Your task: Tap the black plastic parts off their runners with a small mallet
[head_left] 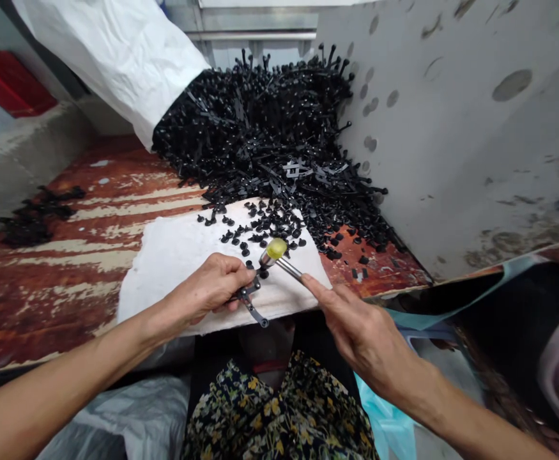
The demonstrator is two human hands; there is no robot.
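Note:
My left hand [214, 284] pinches a black jointed part [253, 306] near the front edge of a white sheet [164, 255]. A hammer [291, 267] with a yellow-capped metal head is gripped by its handle in my right hand [356, 326]. The hammer's head is over the black part, close to my left fingertips; whether they touch is unclear. Several small black round pieces [244, 249] lie scattered on the sheet just beyond the hammer.
Behind the sheet rises a large heap of black parts [260, 128], spilling from a white sack [116, 57]. A smaller black pile [34, 217] sits at the left of the worn red table [68, 281]. A grey stained panel [451, 128] borders the right side.

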